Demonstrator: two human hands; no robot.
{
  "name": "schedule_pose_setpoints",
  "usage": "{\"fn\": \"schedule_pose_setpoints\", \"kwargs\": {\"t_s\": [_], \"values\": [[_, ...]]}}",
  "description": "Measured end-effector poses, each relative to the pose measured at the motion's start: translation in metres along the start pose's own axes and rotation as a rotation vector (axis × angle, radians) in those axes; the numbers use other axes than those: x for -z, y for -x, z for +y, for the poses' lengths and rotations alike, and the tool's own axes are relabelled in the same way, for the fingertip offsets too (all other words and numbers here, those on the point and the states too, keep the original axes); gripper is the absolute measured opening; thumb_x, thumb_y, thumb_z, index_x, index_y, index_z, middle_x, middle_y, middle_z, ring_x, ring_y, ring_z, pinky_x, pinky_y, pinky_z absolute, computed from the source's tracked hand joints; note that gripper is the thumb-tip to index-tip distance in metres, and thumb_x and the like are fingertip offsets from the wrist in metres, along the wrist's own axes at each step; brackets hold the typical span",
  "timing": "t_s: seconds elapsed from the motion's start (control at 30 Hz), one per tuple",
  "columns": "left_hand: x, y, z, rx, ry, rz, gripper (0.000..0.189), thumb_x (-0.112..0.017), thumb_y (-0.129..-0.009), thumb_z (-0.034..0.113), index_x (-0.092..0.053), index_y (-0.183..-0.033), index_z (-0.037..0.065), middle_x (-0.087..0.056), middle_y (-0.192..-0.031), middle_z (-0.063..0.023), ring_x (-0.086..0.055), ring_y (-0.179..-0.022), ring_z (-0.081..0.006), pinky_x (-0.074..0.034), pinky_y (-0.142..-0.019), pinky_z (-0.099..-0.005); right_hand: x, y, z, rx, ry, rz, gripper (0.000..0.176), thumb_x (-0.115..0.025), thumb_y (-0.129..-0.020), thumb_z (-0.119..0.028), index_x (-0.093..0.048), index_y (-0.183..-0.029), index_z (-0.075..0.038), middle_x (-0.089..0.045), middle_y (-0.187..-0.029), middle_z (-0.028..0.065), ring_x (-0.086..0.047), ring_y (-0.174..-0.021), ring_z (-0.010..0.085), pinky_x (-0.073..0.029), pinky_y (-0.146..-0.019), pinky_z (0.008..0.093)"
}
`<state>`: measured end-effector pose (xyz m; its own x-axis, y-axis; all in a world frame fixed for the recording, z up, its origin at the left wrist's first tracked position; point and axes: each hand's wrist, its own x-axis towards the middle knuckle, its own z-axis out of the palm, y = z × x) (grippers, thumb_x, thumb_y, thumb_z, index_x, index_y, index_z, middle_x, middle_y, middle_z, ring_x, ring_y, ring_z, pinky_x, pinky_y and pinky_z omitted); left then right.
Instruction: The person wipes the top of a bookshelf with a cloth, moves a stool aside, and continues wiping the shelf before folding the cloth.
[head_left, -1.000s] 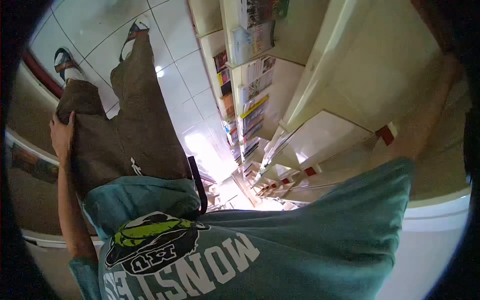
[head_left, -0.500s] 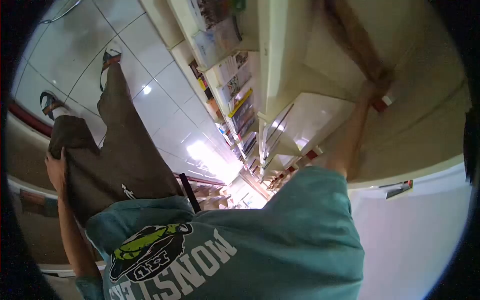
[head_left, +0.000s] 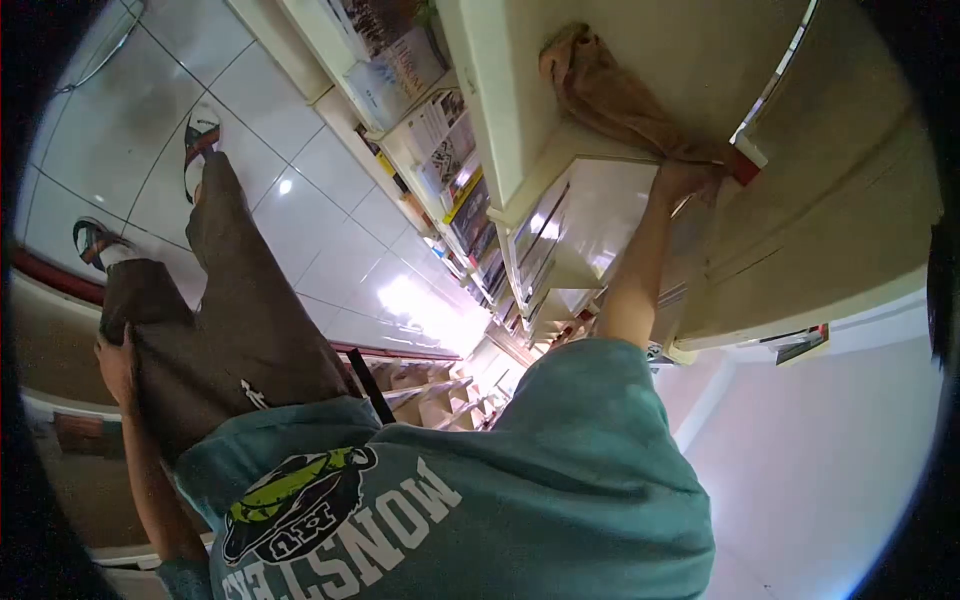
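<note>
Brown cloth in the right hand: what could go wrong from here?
The limp brown cloth in the right hand might catch the small red-and-white block close by and, if that is loose, dislodge it. The glossy white floor tiles could also prove slippery under the dark-strapped sandals.

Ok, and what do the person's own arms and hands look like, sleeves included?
The left hand and right hand are gloveless, with no watch visible. Plain blue-green short sleeves leave the forearms bare. Rings cannot be ruled out at this size.
</note>
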<state>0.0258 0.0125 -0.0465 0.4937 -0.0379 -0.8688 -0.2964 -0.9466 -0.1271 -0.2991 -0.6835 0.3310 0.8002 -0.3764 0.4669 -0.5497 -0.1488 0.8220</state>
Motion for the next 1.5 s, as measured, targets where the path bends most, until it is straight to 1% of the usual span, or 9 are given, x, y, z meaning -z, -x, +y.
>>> {"fn": "schedule_pose_setpoints", "kwargs": {"t_s": [0.1, 0.23, 0.4, 0.53, 0.6, 0.7, 1.1, 1.33, 1.5], "values": [[0.008, 0.009, 0.003, -0.036, 0.026, 0.018, 0.077, -0.049, -0.079, 0.053, -0.030, -0.130, -0.002, -0.033, -0.129, -0.0257, -0.038, -0.116, -0.0400, -0.034, -0.096, -0.0460, -0.007, 0.012, -0.008, -0.131, -0.038, 0.065, 0.040, -0.054, -0.082, -0.020, -0.048, -0.109, 0.009, -0.051, -0.111, 0.0258, -0.054, -0.098, 0.0344, -0.044, -0.085, 0.0409], [0.013, 0.011, 0.002, -0.051, -0.004, 0.016, 0.078, -0.050, -0.079, 0.052, -0.028, -0.130, -0.003, -0.031, -0.130, -0.0263, -0.036, -0.117, -0.0406, -0.034, -0.096, -0.0466, -0.014, 0.017, -0.019, -0.450, -0.457, -0.028, 0.046, -0.056, -0.081, -0.015, -0.041, -0.116, 0.010, -0.047, -0.115, 0.0263, -0.053, -0.099, 0.0362, -0.043, -0.087, 0.0416], [0.013, 0.012, 0.005, 0.011, 0.025, -0.052, 0.081, -0.052, -0.078, 0.052, -0.026, -0.131, -0.002, -0.029, -0.132, -0.0270, -0.035, -0.119, -0.0405, -0.034, -0.097, -0.0458, 0.040, -0.004, -0.080, -0.799, -0.602, -0.122, 0.055, -0.055, -0.082, -0.017, -0.032, -0.124, 0.009, -0.045, -0.117, 0.0283, -0.050, -0.103, 0.0372, -0.042, -0.087, 0.0441], [0.009, 0.011, 0.000, 0.015, 0.074, -0.088, 0.081, -0.052, -0.077, 0.052, -0.026, -0.132, -0.002, -0.029, -0.132, -0.0270, -0.034, -0.119, -0.0406, -0.033, -0.097, -0.0457, 0.011, 0.026, -0.080, -0.743, -0.565, -0.298, 0.062, -0.053, -0.083, -0.023, -0.025, -0.127, 0.011, -0.034, -0.125, 0.0310, -0.040, -0.113, 0.0393, -0.035, -0.094, 0.0453], [-0.001, 0.003, -0.012, -0.093, -0.013, -0.078, 0.081, -0.053, -0.078, 0.052, -0.026, -0.132, -0.002, -0.029, -0.132, -0.0270, -0.034, -0.119, -0.0404, -0.033, -0.097, -0.0456, -0.020, 0.033, -0.078, -0.582, -0.502, -0.358, 0.072, -0.052, -0.084, -0.028, -0.014, -0.128, 0.015, -0.019, -0.132, 0.0345, -0.022, -0.124, 0.0426, -0.018, -0.103, 0.0473], [0.016, 0.010, 0.002, -0.034, 0.025, -0.093, 0.082, -0.051, -0.078, 0.053, -0.026, -0.132, -0.002, -0.030, -0.131, -0.0269, -0.034, -0.119, -0.0402, -0.033, -0.097, -0.0454, -0.065, 0.047, -0.080, -0.653, -0.348, -0.305, 0.075, -0.048, -0.085, -0.028, -0.007, -0.127, 0.018, -0.009, -0.134, 0.0361, -0.008, -0.127, 0.0443, -0.004, -0.105, 0.0480], [0.027, 0.015, 0.017, 0.048, 0.149, -0.171, 0.085, -0.050, -0.075, 0.057, -0.026, -0.131, -0.003, -0.032, -0.130, -0.0249, -0.036, -0.118, -0.0395, -0.035, -0.096, -0.0459, -0.074, 0.035, -0.057, -0.863, -0.341, -0.283, 0.063, -0.040, -0.087, -0.023, -0.013, -0.127, 0.017, -0.011, -0.134, 0.0353, -0.007, -0.127, 0.0457, -0.004, -0.104, 0.0497], [-0.008, -0.004, -0.008, 0.028, 0.004, -0.063, 0.082, -0.050, -0.077, 0.055, -0.028, -0.130, -0.004, -0.033, -0.130, -0.0261, -0.036, -0.119, -0.0387, -0.035, -0.095, -0.0456, -0.070, -0.029, -0.052, -0.846, -0.470, -0.102, 0.058, -0.038, -0.088, -0.021, -0.016, -0.128, 0.015, -0.013, -0.135, 0.0333, -0.009, -0.127, 0.0461, -0.006, -0.105, 0.0491], [-0.009, -0.006, -0.010, -0.091, -0.062, -0.092, 0.083, -0.047, -0.077, 0.058, -0.028, -0.130, -0.004, -0.032, -0.129, -0.0280, -0.035, -0.119, -0.0404, -0.034, -0.096, -0.0459, -0.061, -0.062, -0.082, -0.654, -0.619, -0.102, 0.055, -0.036, -0.089, -0.020, -0.018, -0.128, 0.014, -0.015, -0.135, 0.0319, -0.010, -0.126, 0.0463, -0.007, -0.105, 0.0486]]}}
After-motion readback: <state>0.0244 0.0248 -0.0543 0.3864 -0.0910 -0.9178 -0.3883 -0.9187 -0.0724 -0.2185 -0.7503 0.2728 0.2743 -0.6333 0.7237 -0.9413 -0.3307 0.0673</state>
